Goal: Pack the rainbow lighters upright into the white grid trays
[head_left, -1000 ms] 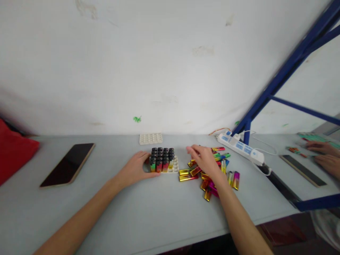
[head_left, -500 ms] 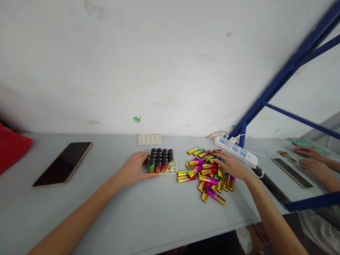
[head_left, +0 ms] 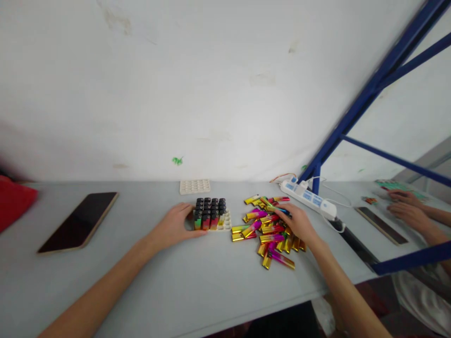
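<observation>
My left hand [head_left: 175, 225] is wrapped round the left end of a white tray [head_left: 227, 220] with holes, thumb along its front and fingers behind. Several lighters [head_left: 210, 213] with black tops stand upright in the tray, in rows; bare holes show along its right side. To the right, a loose pile of shiny lighters [head_left: 271, 230] in gold, magenta, red and green lies on the table. Over the pile's far side, my right hand [head_left: 298, 220] pinches a gold-green lighter [head_left: 269, 205] near its dark end, the lighter tilted.
A second white tray [head_left: 195, 186] lies by the wall. At left are a dark tablet-like slab [head_left: 79, 220] and a red cloth [head_left: 16, 199]. A power strip [head_left: 310, 197] with cables and a blue metal frame [head_left: 347, 117] stand at right. Beyond them, another person's hands [head_left: 405, 211] work.
My right hand has lifted a lighter from the pile and now pinches it. My left hand keeps its hold on the tray. The view has shifted slightly.
</observation>
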Tool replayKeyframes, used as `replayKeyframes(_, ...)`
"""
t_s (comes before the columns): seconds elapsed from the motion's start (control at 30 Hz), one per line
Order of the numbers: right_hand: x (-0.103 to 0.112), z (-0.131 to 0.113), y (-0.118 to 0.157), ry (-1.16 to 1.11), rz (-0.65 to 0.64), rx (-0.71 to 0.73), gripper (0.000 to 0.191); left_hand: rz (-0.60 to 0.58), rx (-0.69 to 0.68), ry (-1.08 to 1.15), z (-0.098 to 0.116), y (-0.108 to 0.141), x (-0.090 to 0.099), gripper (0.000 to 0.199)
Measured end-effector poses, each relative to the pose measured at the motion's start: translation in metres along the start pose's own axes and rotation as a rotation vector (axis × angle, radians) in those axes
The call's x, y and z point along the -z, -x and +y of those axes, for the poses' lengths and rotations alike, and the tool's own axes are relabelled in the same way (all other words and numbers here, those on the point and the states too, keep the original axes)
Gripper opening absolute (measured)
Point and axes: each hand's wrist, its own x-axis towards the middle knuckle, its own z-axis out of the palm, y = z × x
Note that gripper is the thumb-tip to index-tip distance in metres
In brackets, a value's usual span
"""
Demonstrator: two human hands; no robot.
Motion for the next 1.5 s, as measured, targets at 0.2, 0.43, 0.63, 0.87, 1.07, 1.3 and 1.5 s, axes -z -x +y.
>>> replayKeyframes(0.2, 0.010, -0.017, -0.011, -0.097, 0.142, -0.079, 0.069, -0.007, 0.021, 0.005, 0.005, -0.001, 0.002, 0.063)
replayKeyframes(0.43, -0.012, -0.077, -0.052, -0.594, 0.181, -0.241, 0.069, -0.006, 0.010, -0.011, 0.004, 0.000, 0.002, 0.063)
replayKeyframes(0.63, -0.039, -0.151, -0.071, -1.000, -0.075, -0.219, 0.068, -0.005, -0.007, -0.008, 0.001, 0.000, -0.001, 0.066)
replayKeyframes(0.87, -0.073, -0.181, -0.059, -0.841, -0.119, -0.197, 0.077, -0.031, 0.022, -0.017, 0.004, 0.002, 0.001, 0.059)
replayKeyframes(1.07, -0.089, -0.172, -0.042, -0.626, -0.053, -0.194, 0.067, -0.024, 0.015, -0.015, 0.006, 0.003, 0.002, 0.058)
replayKeyframes(1.3, -0.093, -0.173, -0.036, -0.558, -0.024, -0.166, 0.055, -0.029, 0.027, -0.014, 0.004, 0.002, 0.002, 0.060)
replayKeyframes(1.5, -0.079, -0.180, -0.031, -0.493, -0.045, -0.051, 0.046, -0.025, 0.026, -0.023, 0.002, 0.003, 0.001, 0.061)
